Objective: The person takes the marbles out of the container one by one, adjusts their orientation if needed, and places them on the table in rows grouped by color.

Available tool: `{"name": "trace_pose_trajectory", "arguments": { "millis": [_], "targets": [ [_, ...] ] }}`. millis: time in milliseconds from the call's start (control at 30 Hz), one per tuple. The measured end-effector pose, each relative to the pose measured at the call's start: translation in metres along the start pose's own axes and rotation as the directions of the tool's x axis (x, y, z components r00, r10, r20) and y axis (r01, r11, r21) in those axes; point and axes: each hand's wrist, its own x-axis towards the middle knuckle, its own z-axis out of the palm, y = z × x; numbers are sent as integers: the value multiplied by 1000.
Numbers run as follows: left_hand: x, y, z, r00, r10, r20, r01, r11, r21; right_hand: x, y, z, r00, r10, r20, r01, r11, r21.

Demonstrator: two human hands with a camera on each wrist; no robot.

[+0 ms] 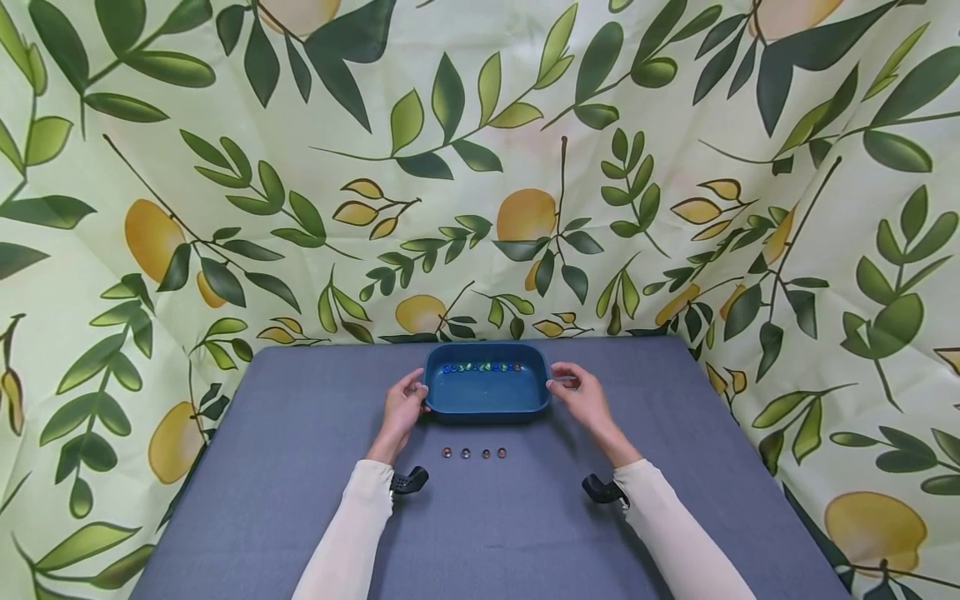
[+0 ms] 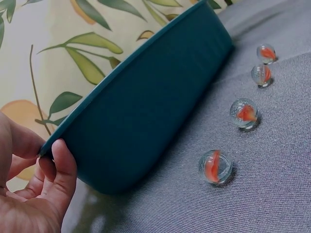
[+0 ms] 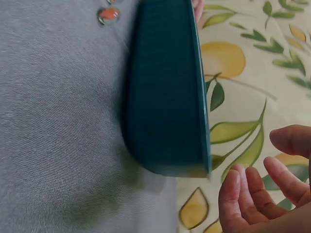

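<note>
A dark blue tray (image 1: 486, 398) sits on the grey table, with a row of coloured marbles (image 1: 480, 367) along its far inner wall. My left hand (image 1: 408, 404) pinches the tray's left rim. In the left wrist view the left hand (image 2: 58, 162) has a finger on the outer wall of the tray (image 2: 146, 111) and the thumb above the rim. My right hand (image 1: 576, 390) is at the tray's right rim. In the right wrist view the right hand (image 3: 265, 182) has relaxed fingers just off the tray (image 3: 165, 97), holding nothing.
Several clear marbles with orange cores (image 1: 474, 453) lie in a row on the table (image 1: 300, 500) just in front of the tray; they show close up as marbles (image 2: 215, 166) and one marble (image 3: 108, 14). A leaf-and-lemon cloth (image 1: 480, 167) backs the table.
</note>
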Motion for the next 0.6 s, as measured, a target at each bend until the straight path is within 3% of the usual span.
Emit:
{"name": "trace_pose_trajectory", "arguments": {
  "millis": [233, 600],
  "targets": [
    [-2, 0, 0, 1000, -6, -2, 6, 1000, 2, 20, 11, 1, 986, 142, 85, -152, 981, 122],
    [-1, 1, -1, 1000, -14, -7, 14, 1000, 11, 39, 20, 2, 947, 264, 184, -297, 937, 182]
  ]
}}
